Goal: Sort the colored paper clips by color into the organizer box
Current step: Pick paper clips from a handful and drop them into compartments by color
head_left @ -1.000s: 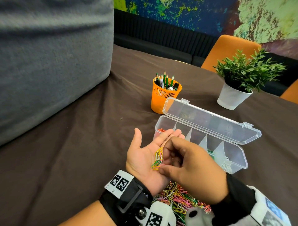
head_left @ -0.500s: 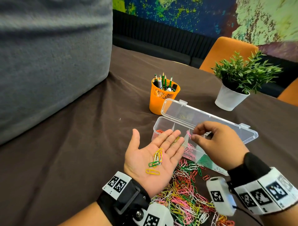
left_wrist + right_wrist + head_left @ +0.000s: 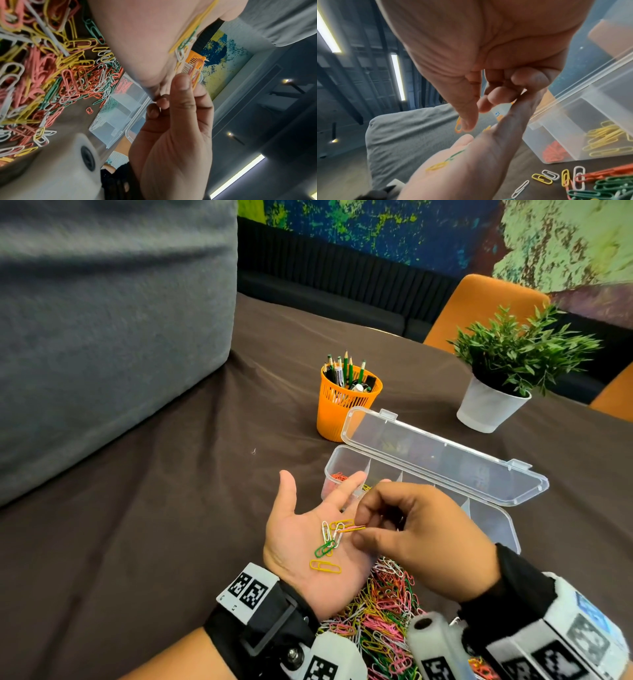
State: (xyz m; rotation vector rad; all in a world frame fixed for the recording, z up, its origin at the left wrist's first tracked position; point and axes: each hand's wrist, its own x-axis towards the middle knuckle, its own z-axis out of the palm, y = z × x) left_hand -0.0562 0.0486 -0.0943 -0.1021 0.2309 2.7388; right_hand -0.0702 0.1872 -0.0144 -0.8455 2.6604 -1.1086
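Pinching an orange paper clip [image 3: 352,529] between thumb and fingertips, the right hand [image 3: 419,537] hovers just above the left hand [image 3: 310,546], which lies flat, palm up, cradling yellow, white and green clips [image 3: 327,546]. Beyond both hands stands the open organizer box [image 3: 493,523]; the mixed clip pile [image 3: 380,611] lies beneath.

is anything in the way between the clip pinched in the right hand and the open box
Nothing visible blocks it. The right hand pinches an orange clip above the left hand; the organizer box lies just beyond, its lid open.
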